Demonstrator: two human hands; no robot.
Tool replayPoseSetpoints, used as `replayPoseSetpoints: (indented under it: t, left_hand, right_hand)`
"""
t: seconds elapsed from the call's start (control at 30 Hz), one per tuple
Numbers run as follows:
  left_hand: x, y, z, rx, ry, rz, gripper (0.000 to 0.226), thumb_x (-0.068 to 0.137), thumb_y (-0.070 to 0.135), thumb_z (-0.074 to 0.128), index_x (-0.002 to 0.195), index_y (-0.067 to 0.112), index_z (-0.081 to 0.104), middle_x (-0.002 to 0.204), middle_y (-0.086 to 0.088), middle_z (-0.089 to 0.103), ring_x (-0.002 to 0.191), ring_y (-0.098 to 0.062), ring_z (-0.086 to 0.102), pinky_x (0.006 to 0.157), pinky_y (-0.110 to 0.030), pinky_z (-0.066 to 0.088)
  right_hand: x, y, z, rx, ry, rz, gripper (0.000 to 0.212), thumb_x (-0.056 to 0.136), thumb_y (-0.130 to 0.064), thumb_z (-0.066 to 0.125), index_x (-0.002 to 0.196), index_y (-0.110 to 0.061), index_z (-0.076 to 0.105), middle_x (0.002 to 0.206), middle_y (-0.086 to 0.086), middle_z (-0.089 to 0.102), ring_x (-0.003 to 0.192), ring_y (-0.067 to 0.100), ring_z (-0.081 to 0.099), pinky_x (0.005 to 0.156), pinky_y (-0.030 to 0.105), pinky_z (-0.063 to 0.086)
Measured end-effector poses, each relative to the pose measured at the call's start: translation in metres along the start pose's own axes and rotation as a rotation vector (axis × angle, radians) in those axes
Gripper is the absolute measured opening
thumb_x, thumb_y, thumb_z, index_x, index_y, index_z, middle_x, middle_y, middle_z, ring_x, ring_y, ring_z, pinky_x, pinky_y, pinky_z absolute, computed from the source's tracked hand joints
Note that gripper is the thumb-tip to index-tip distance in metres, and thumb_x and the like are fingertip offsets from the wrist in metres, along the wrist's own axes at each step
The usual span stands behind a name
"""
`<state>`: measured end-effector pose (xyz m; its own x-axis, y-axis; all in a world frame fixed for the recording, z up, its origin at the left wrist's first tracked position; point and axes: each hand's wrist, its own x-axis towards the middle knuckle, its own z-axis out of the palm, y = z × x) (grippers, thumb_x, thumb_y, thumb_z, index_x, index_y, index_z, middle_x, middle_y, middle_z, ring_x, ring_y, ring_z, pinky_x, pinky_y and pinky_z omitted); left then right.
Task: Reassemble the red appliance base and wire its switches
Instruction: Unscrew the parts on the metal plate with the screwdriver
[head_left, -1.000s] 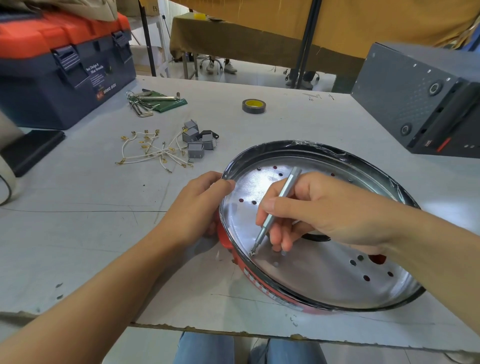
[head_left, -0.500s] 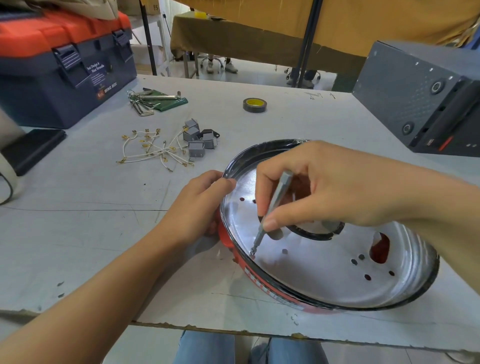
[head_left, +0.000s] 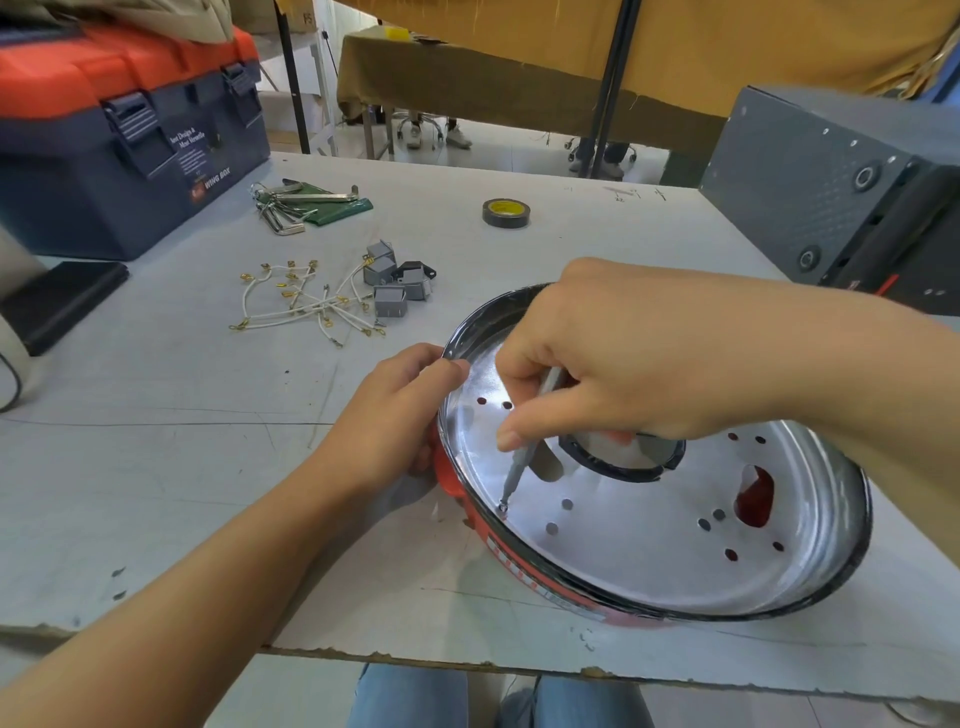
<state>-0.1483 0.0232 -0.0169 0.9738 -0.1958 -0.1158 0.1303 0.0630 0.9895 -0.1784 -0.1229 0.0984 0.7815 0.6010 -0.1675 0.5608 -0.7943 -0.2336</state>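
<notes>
The red appliance base (head_left: 524, 558) lies on the table with its shiny metal plate (head_left: 634, 530) facing up, holes and a round central opening showing. My left hand (head_left: 395, 415) grips the base's left rim. My right hand (head_left: 623, 358) pinches a slim grey screwdriver (head_left: 519, 457). Its tip stands on a screw (head_left: 503, 505) near the plate's left front edge. Several grey switches (head_left: 392, 283) and white wires with brass terminals (head_left: 301, 306) lie loose to the left of the base.
A blue and orange toolbox (head_left: 124, 135) stands at the back left, hex keys on a green pouch (head_left: 306, 202) beside it. A tape roll (head_left: 506, 213) lies at the back centre. A grey metal case (head_left: 841, 192) fills the back right. The table's front edge (head_left: 467, 660) is close.
My right hand has rolled over the screwdriver, from beside it to above it, turning the tool. The tip stays on the same screw. The left hand has not moved.
</notes>
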Motion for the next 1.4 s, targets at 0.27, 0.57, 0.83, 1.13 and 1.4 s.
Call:
replayPoseSetpoints:
  t: [0.27,0.57,0.83,1.13,1.4]
  left_hand:
    - [-0.002,0.003,0.002,0.012,0.009,0.013,0.02,0.091,0.008,0.046,0.072,0.008,0.052,0.058,-0.013,0.037,0.048,-0.02,0.032,0.042,-0.021,0.023]
    - [-0.003,0.001,0.0,0.046,-0.01,0.033,0.015,0.088,0.004,0.042,0.076,0.0,0.051,0.058,-0.012,0.033,0.04,-0.016,0.028,0.042,-0.018,0.021]
    - [-0.002,0.004,0.001,0.058,0.0,0.016,0.014,0.091,0.011,0.047,0.081,0.004,0.055,0.069,-0.016,0.042,0.055,-0.025,0.032,0.045,-0.022,0.025]
    - [-0.006,0.006,0.003,-0.011,-0.02,0.008,0.017,0.09,0.007,0.044,0.074,0.005,0.049,0.052,-0.01,0.034,0.036,-0.014,0.03,0.04,-0.014,0.023]
    - [-0.006,0.007,0.004,-0.02,-0.02,-0.005,0.021,0.092,0.01,0.045,0.071,0.007,0.05,0.048,-0.005,0.037,0.035,-0.013,0.032,0.039,-0.016,0.024]
  right_hand:
    - [-0.003,-0.002,0.002,-0.046,-0.039,-0.043,0.021,0.084,-0.045,0.058,0.076,-0.026,0.059,0.064,-0.024,0.059,0.069,-0.017,0.049,0.063,0.012,0.042]
    - [0.0,0.006,0.012,0.05,0.051,-0.107,0.011,0.079,-0.016,0.072,0.084,-0.025,0.068,0.087,-0.034,0.055,0.074,-0.017,0.051,0.07,0.013,0.043]
    - [0.01,0.011,0.014,-0.234,0.082,-0.241,0.031,0.061,-0.037,0.065,0.053,-0.047,0.038,0.077,-0.055,0.038,0.071,-0.036,0.034,0.041,0.013,0.02]
    - [0.007,0.02,0.015,-0.072,0.045,-0.198,0.017,0.078,-0.025,0.069,0.077,-0.027,0.053,0.079,-0.023,0.057,0.075,-0.016,0.048,0.057,0.026,0.043]
    - [0.005,0.02,0.017,-0.058,0.066,-0.186,0.018,0.076,-0.031,0.073,0.086,-0.037,0.059,0.085,-0.035,0.057,0.067,-0.019,0.052,0.048,0.014,0.045]
